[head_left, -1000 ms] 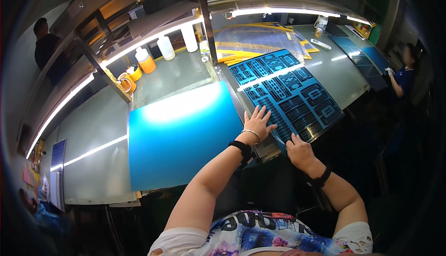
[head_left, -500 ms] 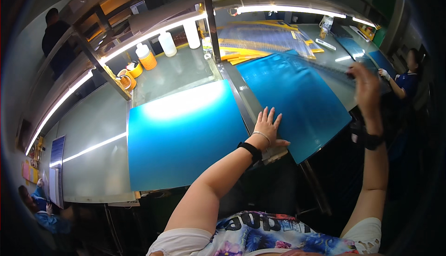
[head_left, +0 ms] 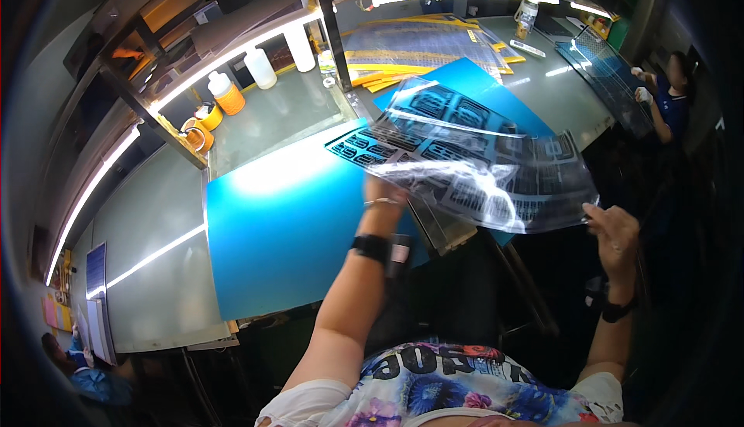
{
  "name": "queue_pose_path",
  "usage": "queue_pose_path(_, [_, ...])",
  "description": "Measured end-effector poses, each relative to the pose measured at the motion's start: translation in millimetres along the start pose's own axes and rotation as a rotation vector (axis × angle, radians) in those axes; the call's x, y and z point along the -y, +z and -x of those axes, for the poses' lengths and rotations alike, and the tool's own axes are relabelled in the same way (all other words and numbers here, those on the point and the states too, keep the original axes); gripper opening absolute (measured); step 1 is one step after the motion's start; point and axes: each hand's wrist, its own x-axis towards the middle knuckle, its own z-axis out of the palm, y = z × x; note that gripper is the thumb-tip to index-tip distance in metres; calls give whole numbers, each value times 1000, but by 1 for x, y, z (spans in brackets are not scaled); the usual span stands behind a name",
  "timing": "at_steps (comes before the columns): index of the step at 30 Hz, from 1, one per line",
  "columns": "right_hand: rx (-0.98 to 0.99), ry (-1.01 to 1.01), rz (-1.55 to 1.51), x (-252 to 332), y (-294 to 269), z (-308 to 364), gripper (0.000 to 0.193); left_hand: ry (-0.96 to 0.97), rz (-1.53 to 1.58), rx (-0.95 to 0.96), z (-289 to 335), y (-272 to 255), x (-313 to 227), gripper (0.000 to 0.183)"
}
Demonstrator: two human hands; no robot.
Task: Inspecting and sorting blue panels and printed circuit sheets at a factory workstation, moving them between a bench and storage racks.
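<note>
Two hands are on one transparent film (head_left: 446, 150) printed with black patterns. Its lower right corner is pinched by the right hand (head_left: 618, 235) — thumb and fingers closed on the edge, corner held out past the front of the bench. The left hand (head_left: 384, 189) is placed at the film's left-hand lower edge; it is motion-blurred and its fingers are partly covered, so whether the edge is gripped or only touched cannot be told.

The film is bowed, with strong glare along the lower part. It is spread across the gap between two blue plates: its left end over the upper right corner of the left blue plate (head_left: 283, 249), the rest over the right blue plate (head_left: 474, 84), which is largely covered. Contact with either plate cannot be judged.

Yellow-edged sheets (head_left: 422, 43) are stacked behind the right plate — an orange bottle (head_left: 227, 95) and a white bottle (head_left: 261, 69) are stood behind the left one.
</note>
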Motion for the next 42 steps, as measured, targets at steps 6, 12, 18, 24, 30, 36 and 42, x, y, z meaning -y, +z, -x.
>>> queue_pose_path(6, [68, 498, -328, -17, 64, 71, 15, 13, -350, -183, 62, -1, -68, 41])
queue_pose_path(12, [-143, 929, -749, 8, 119, 77, 48, 711, -890, -211, 86, -6, -90, 12])
queue_pose_path(18, [66, 988, -1135, 62, 177, 50, 10, 942, -1090, -676, 232, -53, -166, 20])
queue_pose_path(24, [235, 807, -1145, 112, 234, 31, 10, 752, -996, -989, 326, -162, -179, 19])
queue_pose_path(30, [304, 759, -920, 115, 238, 36, 16, 557, -953, -1070, 349, -184, -175, 20])
queue_pose_path(36, [310, 755, -866, 117, 236, 31, 18, 564, -963, -1092, 348, -186, -177, 19])
queue_pose_path(42, [381, 757, -838, 117, 232, 25, 18, 561, -1024, -1067, 355, -197, -177, 19])
